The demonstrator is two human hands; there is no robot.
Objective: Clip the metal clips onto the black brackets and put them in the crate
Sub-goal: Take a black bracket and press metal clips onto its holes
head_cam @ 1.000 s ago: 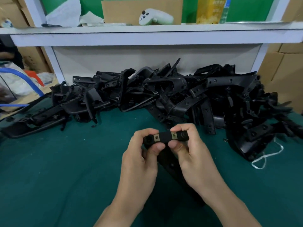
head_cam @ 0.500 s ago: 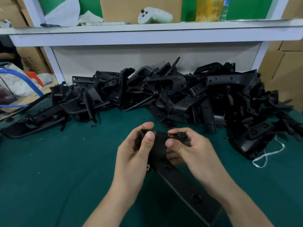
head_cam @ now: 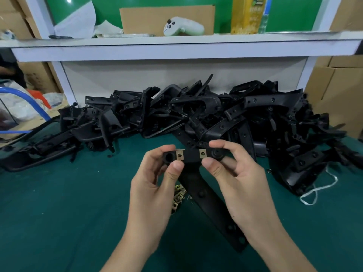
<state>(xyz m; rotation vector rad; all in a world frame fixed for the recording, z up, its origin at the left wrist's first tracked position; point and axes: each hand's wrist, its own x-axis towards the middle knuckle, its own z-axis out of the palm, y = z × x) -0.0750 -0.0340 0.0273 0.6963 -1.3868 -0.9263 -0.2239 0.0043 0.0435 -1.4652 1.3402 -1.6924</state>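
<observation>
I hold one long black bracket (head_cam: 191, 157) above the green table, its top bar facing me and its long leg running down to the right. My left hand (head_cam: 155, 185) pinches the bar's left end and my right hand (head_cam: 237, 177) pinches its right end. Two brass metal clips sit on the bar, one clip (head_cam: 179, 154) near my left thumb and another clip (head_cam: 202, 153) near my right thumb. A small heap of loose metal clips (head_cam: 178, 196) lies on the table, partly hidden behind my left hand. No crate is in view.
A big pile of black brackets (head_cam: 196, 118) stretches across the back of the green table (head_cam: 59, 213). A white string (head_cam: 318, 190) lies at the right. Above is a white shelf (head_cam: 176, 48) with a game controller (head_cam: 182, 27) and cardboard. Boxes stand at both sides.
The bracket, tilted away half a second ago, has been turned back so its bar and both clips face me. Both hands rose slightly and now pinch the bar's ends.
</observation>
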